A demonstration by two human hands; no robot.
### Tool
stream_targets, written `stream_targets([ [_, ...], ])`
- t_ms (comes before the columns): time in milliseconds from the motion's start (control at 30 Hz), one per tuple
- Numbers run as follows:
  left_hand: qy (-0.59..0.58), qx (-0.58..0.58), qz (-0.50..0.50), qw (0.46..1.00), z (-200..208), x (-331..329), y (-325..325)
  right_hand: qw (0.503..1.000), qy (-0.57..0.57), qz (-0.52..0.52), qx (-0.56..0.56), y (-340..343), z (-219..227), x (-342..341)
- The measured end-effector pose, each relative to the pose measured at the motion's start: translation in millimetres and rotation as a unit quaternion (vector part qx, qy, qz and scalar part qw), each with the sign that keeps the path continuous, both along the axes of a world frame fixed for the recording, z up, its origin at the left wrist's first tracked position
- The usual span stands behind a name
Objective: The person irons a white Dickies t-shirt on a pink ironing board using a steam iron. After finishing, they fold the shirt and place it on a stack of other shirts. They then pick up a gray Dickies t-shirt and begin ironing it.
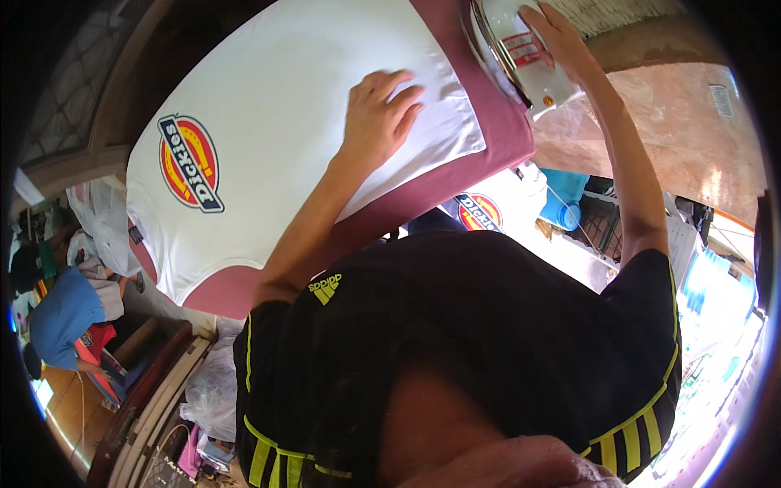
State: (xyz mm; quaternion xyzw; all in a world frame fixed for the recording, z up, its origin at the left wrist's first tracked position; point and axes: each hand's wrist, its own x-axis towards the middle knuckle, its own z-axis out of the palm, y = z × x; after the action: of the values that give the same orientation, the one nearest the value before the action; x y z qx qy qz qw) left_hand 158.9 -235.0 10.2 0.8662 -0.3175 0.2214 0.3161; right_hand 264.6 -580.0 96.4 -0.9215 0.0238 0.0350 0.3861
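Observation:
A white T-shirt (277,106) with a red, yellow and dark printed emblem (189,163) lies spread over a maroon-covered ironing board (510,130). Above the shirt's hem is my left hand (378,114), empty, its fingers apart and slightly bent; whether they touch the cloth I cannot tell. My right hand (557,37) grips a white iron (525,57) with a shiny metal base, at the board's far right end. The iron looks tilted up on its side or heel, apart from the shirt. Part of its handle is hidden by my fingers.
Another white garment (517,191) with a similar emblem hangs below the board's near edge. A blue container (563,199) is at the right. At the left, another person (65,317) in blue bends over red cloth. Clear plastic bags (213,398) lie at lower left.

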Motion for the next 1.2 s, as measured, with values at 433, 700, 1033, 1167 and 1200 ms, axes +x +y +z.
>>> stream_targets([
  [433,0.014,0.144,-0.069,0.987,-10.5,83.0,-54.2,0.994,-0.065,-0.085,0.009,-12.6,-21.7,40.0],
  [700,-0.001,0.086,-0.13,0.988,5.9,85.8,-51.5,0.995,-0.078,-0.04,-0.037,-6.6,-25.1,47.6],
  [1033,0.14,-0.007,-0.133,0.981,39.0,67.1,-36.4,0.925,0.071,0.257,0.269,99.3,-68.9,-24.2],
  [1167,0.281,-0.021,-0.238,0.929,61.6,78.4,3.5,0.855,0.196,0.479,0.008,123.7,-43.1,-34.3],
  [1200,0.236,-0.032,-0.218,0.947,56.6,77.0,8.8,0.829,0.204,0.521,-0.023,124.5,-44.1,-35.6],
])
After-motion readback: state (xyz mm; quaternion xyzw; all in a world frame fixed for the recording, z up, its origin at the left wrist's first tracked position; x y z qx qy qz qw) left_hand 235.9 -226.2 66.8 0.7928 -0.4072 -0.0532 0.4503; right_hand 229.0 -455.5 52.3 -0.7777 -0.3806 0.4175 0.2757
